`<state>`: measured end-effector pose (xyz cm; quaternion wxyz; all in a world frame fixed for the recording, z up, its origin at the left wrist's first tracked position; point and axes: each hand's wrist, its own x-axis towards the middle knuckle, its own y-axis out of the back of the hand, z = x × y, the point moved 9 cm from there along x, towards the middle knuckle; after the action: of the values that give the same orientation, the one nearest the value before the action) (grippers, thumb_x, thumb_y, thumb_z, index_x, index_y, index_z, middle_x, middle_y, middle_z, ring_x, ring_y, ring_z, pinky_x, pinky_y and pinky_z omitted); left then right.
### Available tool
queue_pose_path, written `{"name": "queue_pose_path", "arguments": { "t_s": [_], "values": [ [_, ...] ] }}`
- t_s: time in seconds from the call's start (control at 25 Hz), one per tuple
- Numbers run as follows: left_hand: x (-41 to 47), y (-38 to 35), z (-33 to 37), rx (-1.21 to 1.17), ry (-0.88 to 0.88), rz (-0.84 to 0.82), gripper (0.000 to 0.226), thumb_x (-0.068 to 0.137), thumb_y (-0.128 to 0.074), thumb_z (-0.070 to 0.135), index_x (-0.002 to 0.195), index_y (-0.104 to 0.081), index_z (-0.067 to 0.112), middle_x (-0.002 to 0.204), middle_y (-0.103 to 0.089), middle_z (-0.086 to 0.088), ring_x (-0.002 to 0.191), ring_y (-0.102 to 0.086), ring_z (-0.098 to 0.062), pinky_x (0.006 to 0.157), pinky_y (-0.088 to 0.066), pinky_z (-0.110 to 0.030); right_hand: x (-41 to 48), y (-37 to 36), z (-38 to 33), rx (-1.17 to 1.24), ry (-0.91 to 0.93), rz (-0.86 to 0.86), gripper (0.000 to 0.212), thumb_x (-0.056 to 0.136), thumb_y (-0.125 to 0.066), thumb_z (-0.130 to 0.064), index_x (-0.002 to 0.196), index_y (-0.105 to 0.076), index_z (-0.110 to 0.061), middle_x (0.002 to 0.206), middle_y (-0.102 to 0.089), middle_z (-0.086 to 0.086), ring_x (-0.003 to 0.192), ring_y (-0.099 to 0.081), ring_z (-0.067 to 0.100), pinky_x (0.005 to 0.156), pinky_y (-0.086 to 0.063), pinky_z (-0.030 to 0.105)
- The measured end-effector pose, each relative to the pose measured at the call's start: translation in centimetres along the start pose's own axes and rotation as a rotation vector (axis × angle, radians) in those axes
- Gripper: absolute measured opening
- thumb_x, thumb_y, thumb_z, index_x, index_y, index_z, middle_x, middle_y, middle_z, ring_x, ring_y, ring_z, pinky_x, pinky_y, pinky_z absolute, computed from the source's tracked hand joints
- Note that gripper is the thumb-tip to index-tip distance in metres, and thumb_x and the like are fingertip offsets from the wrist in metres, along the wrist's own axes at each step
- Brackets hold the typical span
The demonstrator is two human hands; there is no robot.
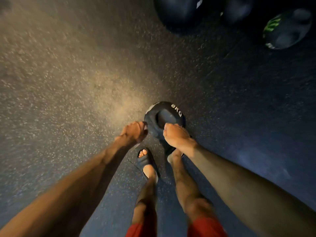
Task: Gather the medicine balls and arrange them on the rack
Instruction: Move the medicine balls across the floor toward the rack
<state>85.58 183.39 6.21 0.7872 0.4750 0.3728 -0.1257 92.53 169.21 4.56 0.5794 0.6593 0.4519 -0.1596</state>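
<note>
A: Between both hands, low over the floor: one dark ball, marked 8KG. Left hand pressed to its near-left flank, fingers curled under the curve. Right hand draped over the near-right top, fingertips at the rim of a recessed grip.

B: Clamped, then?

A: Both hands closed on the ball from opposite sides. Whether it has left the ground, cannot tell; the frame is blurred. Two-sided hold makes sense for that weight, with the palms low so the load can sit in them.

B: Feet?

A: Just behind the hands. Left foot in a dark slide, right foot partly hidden under the right wrist. Stance is close to the ball, probably to keep the lift near the body. Red shorts at the frame's bottom.

B: Further out?

A: Well beyond the hands, to the far right: a large dark ball, another dim one beside it, and a green-marked ball. No rack visible. I judge gathering is early, since several balls remain on the floor.
</note>
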Motion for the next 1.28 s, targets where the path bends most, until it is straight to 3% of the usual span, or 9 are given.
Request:
{"name": "queue_pose_path", "arguments": {
  "t_s": [0.16, 0.32, 0.44, 0.6, 0.8, 0.96, 1.08, 1.16, 1.28],
  "values": [
    [8.9, -7.2, -5.0, -0.171, 0.072, 0.033, 0.027, 0.102, -0.047, 0.028, 0.114, -0.064, 0.011, 0.106, -0.069, -0.016, 0.093, -0.066, -0.033, 0.073, -0.047, -0.036, 9.9, -7.6, 0.4, -0.089, 0.1, -0.032, 0.032, 0.099, -0.047, -0.025, 0.129, -0.054, -0.014, 0.136, -0.054, 0.018, 0.131, -0.046, 0.038, 0.104, -0.037, 0.047],
    [15.8, -13.3, -8.4, -0.252, 0.128, 0.026, 0.022, 0.101, -0.051, 0.028, 0.115, -0.062, 0.015, 0.105, -0.069, -0.013, 0.083, -0.061, -0.025, 0.067, -0.044, -0.031, 17.3, -12.0, 2.4, -0.209, 0.015, 0.002, 0.071, 0.097, -0.057, -0.028, 0.157, -0.019, -0.022, 0.163, -0.007, 0.026, 0.151, -0.002, 0.046, 0.116, -0.013, 0.065],
    [19.5, -17.0, -9.3, -0.345, 0.142, 0.004, 0.038, 0.101, -0.051, 0.027, 0.139, -0.046, 0.024, 0.126, -0.061, -0.013, 0.106, -0.061, -0.029, 0.083, -0.048, -0.034, 20.2, -15.0, 4.5, -0.298, -0.054, 0.027, 0.096, 0.091, -0.063, -0.05, 0.16, -0.002, -0.022, 0.158, 0.021, 0.033, 0.145, 0.019, 0.054, 0.113, -0.007, 0.075],
    [21.9, -19.1, -8.5, -0.392, 0.133, -0.014, 0.079, 0.1, -0.056, 0.019, 0.16, -0.006, 0.028, 0.154, -0.035, -0.016, 0.136, -0.044, -0.035, 0.113, -0.036, -0.037, 19.9, -16.8, 4.8, -0.288, -0.047, 0.236, 0.119, 0.074, -0.074, -0.061, 0.16, -0.004, -0.019, 0.158, 0.021, 0.034, 0.145, 0.02, 0.054, 0.113, -0.008, 0.075],
    [21.7, -17.3, -6.1, -0.431, 0.019, 0.035, 0.053, 0.107, -0.04, 0.034, 0.156, -0.028, 0.016, 0.16, -0.034, -0.008, 0.145, -0.035, -0.028, 0.102, -0.04, -0.024, 20.3, -16.8, 5.3, -0.225, 0.019, 0.329, 0.114, 0.078, -0.074, -0.055, 0.16, -0.005, -0.015, 0.159, 0.02, 0.033, 0.146, 0.021, 0.053, 0.113, -0.002, 0.074],
    [21.9, -18.0, -6.3, -0.706, 0.121, -0.058, 0.082, 0.099, -0.052, -0.002, 0.158, 0.002, 0.018, 0.162, -0.022, -0.013, 0.143, -0.033, -0.035, 0.101, -0.027, -0.017, 19.7, -17.5, 6.0, -0.247, 0.07, 0.309, 0.09, 0.089, -0.062, -0.053, 0.158, -0.018, -0.015, 0.158, 0.022, 0.034, 0.144, 0.022, 0.056, 0.111, -0.002, 0.075],
    [22.1, -17.7, -5.2, -0.738, 0.049, -0.074, 0.081, 0.098, -0.048, -0.011, 0.158, 0.0, 0.014, 0.16, -0.018, -0.004, 0.147, -0.024, -0.037, 0.099, -0.036, -0.005, 19.7, -17.5, 6.7, -0.207, 0.038, 0.304, 0.072, 0.093, -0.057, -0.053, 0.15, -0.037, -0.014, 0.158, 0.023, 0.034, 0.144, 0.024, 0.055, 0.112, -0.001, 0.075],
    [22.3, -16.9, -4.2, -0.844, 0.025, -0.094, 0.065, 0.104, -0.045, 0.002, 0.158, -0.013, 0.017, 0.161, -0.023, -0.018, 0.144, -0.021, -0.044, 0.111, -0.036, -0.023, 20.0, -16.8, 7.2, -0.148, 0.035, 0.333, 0.067, 0.093, -0.056, -0.052, 0.146, -0.042, -0.013, 0.159, 0.022, 0.032, 0.145, 0.023, 0.054, 0.112, 0.0, 0.074],
    [23.3, -14.3, -2.8, -0.989, 0.007, -0.062, 0.048, 0.108, -0.04, 0.023, 0.154, -0.031, 0.022, 0.161, -0.03, -0.013, 0.135, -0.04, -0.014, 0.111, -0.026, -0.012, 20.9, -14.3, 8.3, -0.016, 0.019, 0.409, 0.06, 0.096, -0.053, -0.051, 0.14, -0.048, -0.011, 0.162, 0.016, 0.028, 0.148, 0.016, 0.05, 0.114, 0.001, 0.073]
  ]
}}
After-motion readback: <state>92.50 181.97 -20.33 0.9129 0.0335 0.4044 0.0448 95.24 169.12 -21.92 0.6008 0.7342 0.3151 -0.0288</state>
